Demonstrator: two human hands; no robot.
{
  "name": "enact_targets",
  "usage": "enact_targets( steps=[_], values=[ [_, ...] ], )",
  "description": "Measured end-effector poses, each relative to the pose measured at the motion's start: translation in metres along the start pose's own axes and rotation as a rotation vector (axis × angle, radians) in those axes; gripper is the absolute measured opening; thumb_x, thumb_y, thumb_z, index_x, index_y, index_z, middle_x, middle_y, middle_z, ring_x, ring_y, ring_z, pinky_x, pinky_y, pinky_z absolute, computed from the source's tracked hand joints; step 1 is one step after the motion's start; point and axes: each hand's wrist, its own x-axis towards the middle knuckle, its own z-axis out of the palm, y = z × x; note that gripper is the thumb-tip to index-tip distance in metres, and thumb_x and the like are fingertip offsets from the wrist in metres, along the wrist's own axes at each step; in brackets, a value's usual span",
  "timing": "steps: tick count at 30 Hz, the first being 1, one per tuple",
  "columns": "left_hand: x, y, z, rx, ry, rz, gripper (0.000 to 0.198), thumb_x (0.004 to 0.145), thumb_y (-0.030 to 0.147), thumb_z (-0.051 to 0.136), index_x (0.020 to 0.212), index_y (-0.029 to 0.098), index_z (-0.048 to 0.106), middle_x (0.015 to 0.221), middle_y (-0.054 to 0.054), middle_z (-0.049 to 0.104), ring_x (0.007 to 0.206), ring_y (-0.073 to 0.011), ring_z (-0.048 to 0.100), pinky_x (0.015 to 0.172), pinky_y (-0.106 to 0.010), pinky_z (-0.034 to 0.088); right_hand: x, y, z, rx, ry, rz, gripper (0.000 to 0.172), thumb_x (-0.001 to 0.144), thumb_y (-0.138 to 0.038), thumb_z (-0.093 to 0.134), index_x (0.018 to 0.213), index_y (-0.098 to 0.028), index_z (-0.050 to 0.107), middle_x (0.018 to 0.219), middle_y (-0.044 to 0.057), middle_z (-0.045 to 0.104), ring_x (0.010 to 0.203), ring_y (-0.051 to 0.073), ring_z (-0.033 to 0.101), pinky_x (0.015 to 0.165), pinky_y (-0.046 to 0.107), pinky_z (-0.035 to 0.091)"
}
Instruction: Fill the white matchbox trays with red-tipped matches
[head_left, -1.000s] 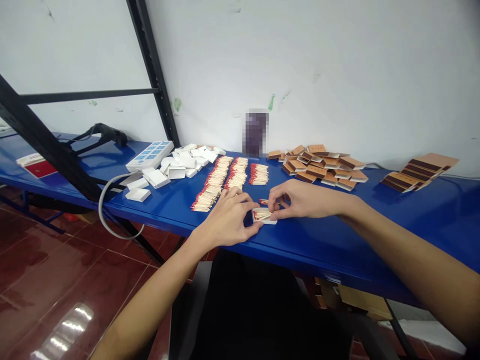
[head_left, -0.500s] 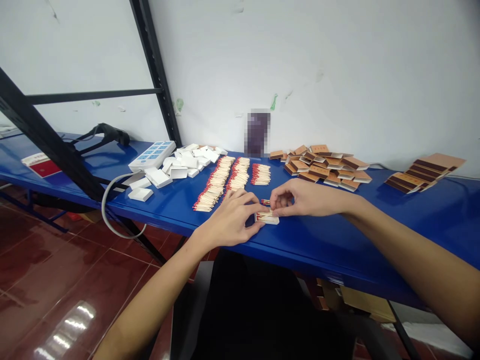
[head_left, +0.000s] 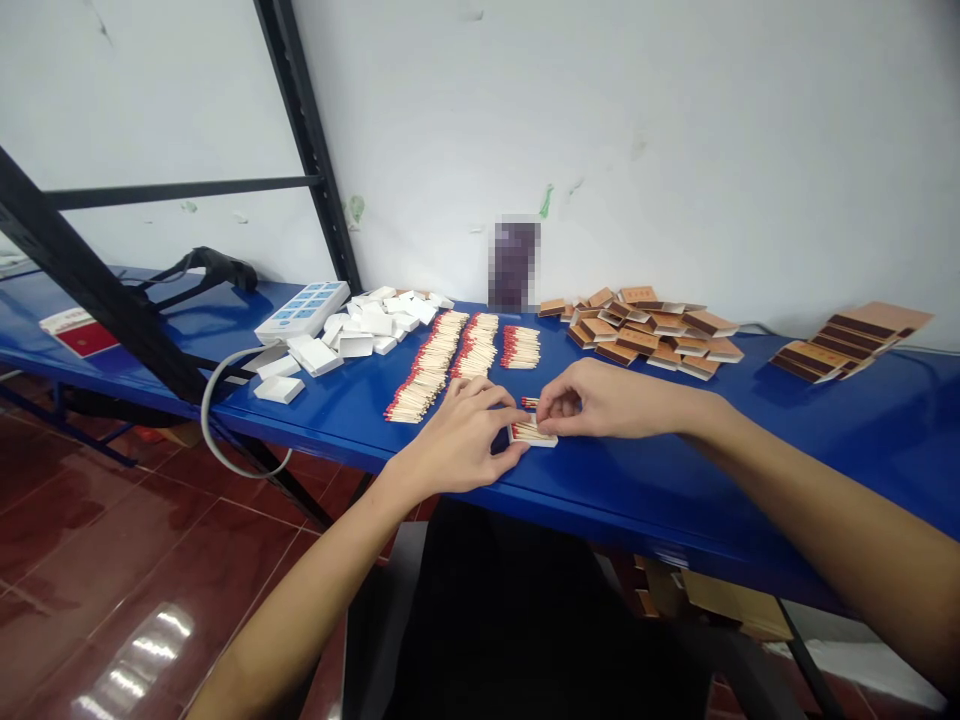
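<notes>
A small white matchbox tray with red-headed matches in it lies on the blue table near its front edge. My left hand grips the tray's left end, thumb on the near side and index finger on the far side. At the tray's right end, my right hand has its fingers pinched together just over the matches; what they pinch, if anything, is hidden. A few loose matches show on the table just behind the tray, partly covered by my right hand.
Behind my hands, matches lie in a long row, a second row and a short row. White trays are heaped at left beside a power strip. Brown matchbox sleeves are piled at right, with more sleeves beyond.
My right hand has shifted slightly left over the tray, and the matches in it look more evenly laid. My left hand keeps its hold on the tray.
</notes>
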Motion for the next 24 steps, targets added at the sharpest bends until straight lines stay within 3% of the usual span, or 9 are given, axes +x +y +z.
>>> enact_targets(
  steps=[7,12,16,20,24],
  values=[
    [0.000,0.000,-0.001,-0.008,0.023,0.028,0.023,0.091,0.031,0.060,0.110,0.022,0.068,0.109,-0.004,0.065,0.107,-0.0222,0.052,0.097,-0.040,0.035,0.000,-0.002,0.004,-0.129,0.009,-0.119,0.033,0.086,-0.046,0.058,0.086,-0.020,0.078,0.053,-0.002,0.057,0.047,0.010,0.041,0.054,0.026,0.034],
    [0.000,0.000,0.000,0.009,0.040,0.032,0.019,0.090,0.033,0.061,0.103,0.022,0.070,0.106,-0.003,0.067,0.105,-0.0228,0.052,0.097,-0.041,0.034,-0.002,-0.005,0.004,-0.086,-0.013,-0.115,0.029,0.085,-0.042,0.059,0.086,-0.020,0.078,0.054,-0.002,0.058,0.049,0.010,0.043,0.054,0.026,0.034],
    [0.000,0.000,0.001,0.017,0.055,0.036,0.016,0.089,0.032,0.063,0.099,0.022,0.070,0.104,-0.002,0.067,0.102,-0.0223,0.052,0.094,-0.040,0.034,-0.004,-0.004,-0.002,-0.104,0.085,-0.068,0.032,0.085,-0.045,0.058,0.083,-0.019,0.076,0.058,0.001,0.062,0.050,0.011,0.050,0.055,0.027,0.037],
    [0.000,0.000,0.001,0.011,0.060,0.055,0.014,0.089,0.030,0.063,0.097,0.021,0.069,0.105,-0.003,0.066,0.103,-0.0217,0.052,0.095,-0.039,0.034,0.001,0.012,-0.006,-0.266,0.196,-0.058,0.042,0.084,-0.052,0.057,0.102,-0.018,0.074,0.084,0.007,0.070,0.064,0.017,0.058,0.060,0.029,0.042],
    [0.001,-0.001,0.001,-0.002,0.048,0.056,0.012,0.089,0.030,0.063,0.095,0.022,0.068,0.104,-0.003,0.065,0.102,-0.0220,0.052,0.094,-0.039,0.035,0.006,0.026,-0.006,-0.336,0.161,-0.082,0.056,0.085,-0.056,0.056,0.123,-0.016,0.066,0.111,0.014,0.064,0.082,0.022,0.062,0.072,0.034,0.046]
  ],
)
